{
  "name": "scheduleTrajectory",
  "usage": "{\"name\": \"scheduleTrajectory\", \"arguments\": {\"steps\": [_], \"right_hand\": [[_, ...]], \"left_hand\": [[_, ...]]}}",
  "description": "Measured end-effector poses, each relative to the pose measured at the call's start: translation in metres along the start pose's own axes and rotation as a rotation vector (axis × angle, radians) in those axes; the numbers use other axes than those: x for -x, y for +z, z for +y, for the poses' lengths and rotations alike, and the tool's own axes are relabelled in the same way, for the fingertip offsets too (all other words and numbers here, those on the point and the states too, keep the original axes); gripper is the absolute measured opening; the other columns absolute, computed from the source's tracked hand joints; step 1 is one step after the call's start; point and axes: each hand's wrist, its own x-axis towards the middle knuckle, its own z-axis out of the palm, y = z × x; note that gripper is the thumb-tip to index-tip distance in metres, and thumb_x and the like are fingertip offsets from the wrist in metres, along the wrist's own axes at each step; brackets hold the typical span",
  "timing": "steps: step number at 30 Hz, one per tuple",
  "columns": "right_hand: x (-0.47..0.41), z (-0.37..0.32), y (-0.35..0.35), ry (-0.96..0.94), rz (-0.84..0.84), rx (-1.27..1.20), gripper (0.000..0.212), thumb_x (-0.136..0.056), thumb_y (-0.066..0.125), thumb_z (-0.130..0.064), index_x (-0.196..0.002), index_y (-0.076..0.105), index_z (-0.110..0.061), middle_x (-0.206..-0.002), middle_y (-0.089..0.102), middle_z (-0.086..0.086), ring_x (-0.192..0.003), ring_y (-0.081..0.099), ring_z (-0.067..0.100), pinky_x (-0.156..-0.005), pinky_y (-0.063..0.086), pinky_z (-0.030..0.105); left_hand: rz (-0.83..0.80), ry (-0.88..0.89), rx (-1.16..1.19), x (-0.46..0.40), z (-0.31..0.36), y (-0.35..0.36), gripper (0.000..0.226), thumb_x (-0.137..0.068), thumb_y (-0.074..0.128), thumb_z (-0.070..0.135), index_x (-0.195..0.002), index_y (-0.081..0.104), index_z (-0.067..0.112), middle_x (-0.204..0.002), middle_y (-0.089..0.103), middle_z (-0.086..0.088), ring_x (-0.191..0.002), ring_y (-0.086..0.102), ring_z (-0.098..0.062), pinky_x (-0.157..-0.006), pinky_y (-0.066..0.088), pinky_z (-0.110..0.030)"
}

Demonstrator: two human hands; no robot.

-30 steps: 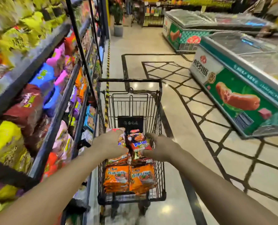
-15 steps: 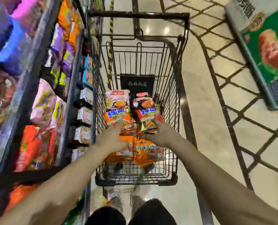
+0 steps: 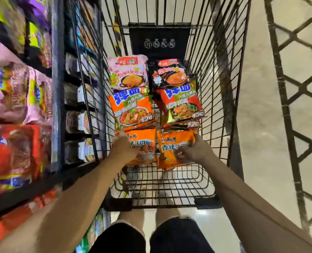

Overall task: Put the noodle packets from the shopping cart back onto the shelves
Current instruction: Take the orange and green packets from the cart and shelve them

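The noodle packets [image 3: 140,143] in the shopping cart [image 3: 220,88] look light, crinkly and slippery, the noodles inside brittle; best taken by the edges. The left hand [image 3: 123,148] lies on the near-left orange packet, grip unclear. The right hand [image 3: 195,152] curls around the orange packet [image 3: 175,145] beside it.

Black wire-metal shopping cart [image 3: 213,99], glossy plastic noodle packets [image 3: 133,108] — crinkled, polished floor [image 3: 261,110] — smooth sheen.

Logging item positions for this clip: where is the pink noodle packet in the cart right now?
In the head view the pink noodle packet lies at the cart's far left, beside the black packet and just beyond the orange packet.
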Motion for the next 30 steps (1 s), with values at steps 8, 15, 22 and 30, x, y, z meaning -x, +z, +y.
{"name": "scheduleTrajectory", "arguments": {"steps": [8, 15, 22, 30], "right_hand": [[-0.062, 0.040, 0.044, 0.151, 0.037, -0.100, 0.113, -0.047, 0.086, -0.078, -0.134, 0.053, -0.014, -0.128, 0.062, 0.016, -0.120, 0.061, 0.036, -0.102, 0.052, 0.045], [-0.059, 0.035, 0.051, 0.147, 0.049, -0.155, 0.118, -0.044, 0.083, -0.073, -0.139, 0.051, -0.012, -0.135, 0.053, 0.017, -0.127, 0.052, 0.038, -0.105, 0.049, 0.045], [-0.021, -0.001, 0.049, 0.088, 0.151, -0.003, 0.087, -0.076, 0.083, -0.048, -0.137, 0.040, -0.004, -0.137, 0.047, 0.020, -0.127, 0.048, 0.039, -0.104, 0.046, 0.048], [-0.020, -0.003, 0.045, 0.035, 0.112, -0.146, 0.062, -0.082, 0.081, -0.038, -0.124, 0.043, -0.011, -0.112, 0.060, 0.007, -0.102, 0.060, 0.030, -0.093, 0.053, 0.047]], "left_hand": [[0.204, 0.009, 0.324, -0.011, -0.024, 0.037, 0.089, -0.078, 0.086, 0.015, -0.143, 0.026, 0.016, -0.138, 0.048, -0.005, -0.121, 0.052, -0.018, -0.100, 0.043, -0.031], [0.132, -0.114, 0.329, -0.023, -0.026, 0.049, 0.067, -0.082, 0.082, 0.027, -0.133, 0.042, 0.011, -0.127, 0.063, -0.008, -0.118, 0.061, -0.028, -0.101, 0.051, -0.040], [0.124, -0.067, 0.254, -0.020, -0.033, 0.049, 0.065, -0.066, 0.077, 0.056, -0.119, 0.055, 0.027, -0.115, 0.067, 0.000, -0.110, 0.066, -0.024, -0.091, 0.058, -0.049], [0.042, -0.104, 0.380, -0.005, -0.021, 0.050, 0.056, -0.070, 0.091, 0.022, -0.118, 0.063, 0.023, -0.116, 0.070, -0.003, -0.108, 0.064, -0.024, -0.088, 0.049, -0.032]]}}
